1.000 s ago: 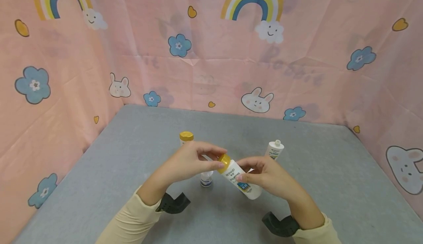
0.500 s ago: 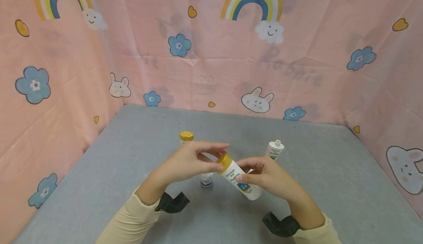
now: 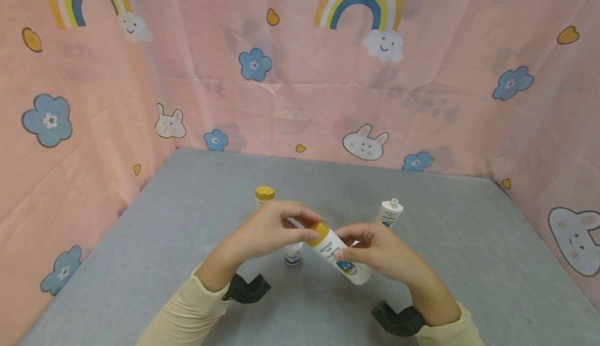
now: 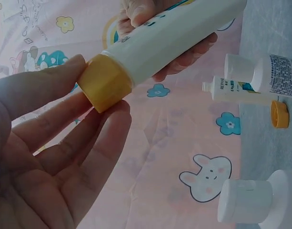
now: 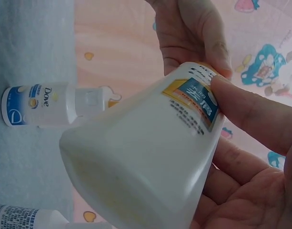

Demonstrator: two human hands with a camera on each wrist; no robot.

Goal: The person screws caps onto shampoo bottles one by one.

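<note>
A white bottle (image 3: pixel 342 260) with a yellow cap (image 3: pixel 321 233) is held tilted in the air above the table. My right hand (image 3: pixel 382 249) grips its body, thumb across the label side and fingers behind, as the right wrist view also shows. My left hand (image 3: pixel 274 231) pinches the cap between thumb and fingertips; in the left wrist view the thumb (image 4: pixel 50 86) lies on one side of the cap. The cap sits on the bottle's neck end. Whether it is loose cannot be seen.
Behind my right hand stands a capless white bottle (image 3: pixel 391 211). A gold-capped bottle (image 3: pixel 264 195) stands behind my left hand, and a small white bottle (image 3: pixel 292 256) below it. An orange cap (image 4: pixel 280 114) lies on the grey table. The right wrist view shows a Dove bottle (image 5: pixel 45 105).
Half a second ago my left fingers were spread a little off the cap; now they close round it again. My right hand and the bottle have hardly moved.
</note>
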